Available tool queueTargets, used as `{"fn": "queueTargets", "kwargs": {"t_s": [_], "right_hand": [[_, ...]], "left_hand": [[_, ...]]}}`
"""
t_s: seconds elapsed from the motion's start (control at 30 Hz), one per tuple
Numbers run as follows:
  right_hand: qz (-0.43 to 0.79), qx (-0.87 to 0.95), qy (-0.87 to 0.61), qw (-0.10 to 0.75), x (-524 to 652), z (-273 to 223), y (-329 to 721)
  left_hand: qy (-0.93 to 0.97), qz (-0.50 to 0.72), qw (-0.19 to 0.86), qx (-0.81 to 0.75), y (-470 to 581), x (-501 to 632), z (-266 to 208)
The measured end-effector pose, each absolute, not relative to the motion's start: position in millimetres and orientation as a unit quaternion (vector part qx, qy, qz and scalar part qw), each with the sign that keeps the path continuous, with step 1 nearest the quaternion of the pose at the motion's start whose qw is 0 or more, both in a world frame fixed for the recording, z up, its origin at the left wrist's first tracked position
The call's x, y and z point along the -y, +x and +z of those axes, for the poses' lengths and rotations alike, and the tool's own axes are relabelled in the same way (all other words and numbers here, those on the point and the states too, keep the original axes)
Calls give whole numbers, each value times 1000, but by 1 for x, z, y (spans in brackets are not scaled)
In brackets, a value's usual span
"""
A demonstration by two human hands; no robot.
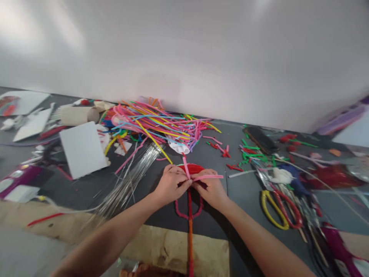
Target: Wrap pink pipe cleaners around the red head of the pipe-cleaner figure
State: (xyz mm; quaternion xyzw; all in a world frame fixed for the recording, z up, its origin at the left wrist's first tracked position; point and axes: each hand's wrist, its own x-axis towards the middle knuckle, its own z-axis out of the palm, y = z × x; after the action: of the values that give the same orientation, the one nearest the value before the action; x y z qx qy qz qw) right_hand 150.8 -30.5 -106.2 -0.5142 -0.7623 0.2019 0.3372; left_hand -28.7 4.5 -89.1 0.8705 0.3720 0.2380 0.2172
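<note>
Both hands meet in the middle of the dark table. My left hand is closed, thumb and fingers pinching a light pink pipe cleaner where it bends. My right hand is closed on the same pipe cleaner, just right of the bend. One pink end points up and the other sticks out to the right. Directly behind the fingers lies a red fuzzy piece, partly covered. A red-to-orange fuzzy stem runs from under the fingertips toward me, with a dark pink fuzzy loop around its upper part.
A heap of colourful pipe cleaners lies at the back, beside a bundle of silver wires. Scissors with yellow and red handles lie right, near green and red scraps. A white card and purple glue gun are left.
</note>
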Motion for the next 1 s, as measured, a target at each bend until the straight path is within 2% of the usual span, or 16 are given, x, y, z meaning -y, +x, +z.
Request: {"fn": "queueTargets", "kwargs": {"t_s": [0.33, 0.5, 0.73, 0.83, 1.0], "right_hand": [[166, 769, -529, 318, 29, -107, 152], [143, 783, -530, 292, 29, -109, 152], [156, 774, -532, 306, 29, -108, 149], [185, 759, -526, 337, 28, -105, 149], [285, 647, -551, 443, 28, -99, 165]], "left_hand": [[877, 287, 173, -344, -32, -12, -96], [891, 258, 167, -335, -33, -14, -98], [898, 221, 186, -332, -35, -16, -100], [897, 236, 181, -327, -36, -17, -102], [874, 296, 168, -346, -39, -18, -104]]}}
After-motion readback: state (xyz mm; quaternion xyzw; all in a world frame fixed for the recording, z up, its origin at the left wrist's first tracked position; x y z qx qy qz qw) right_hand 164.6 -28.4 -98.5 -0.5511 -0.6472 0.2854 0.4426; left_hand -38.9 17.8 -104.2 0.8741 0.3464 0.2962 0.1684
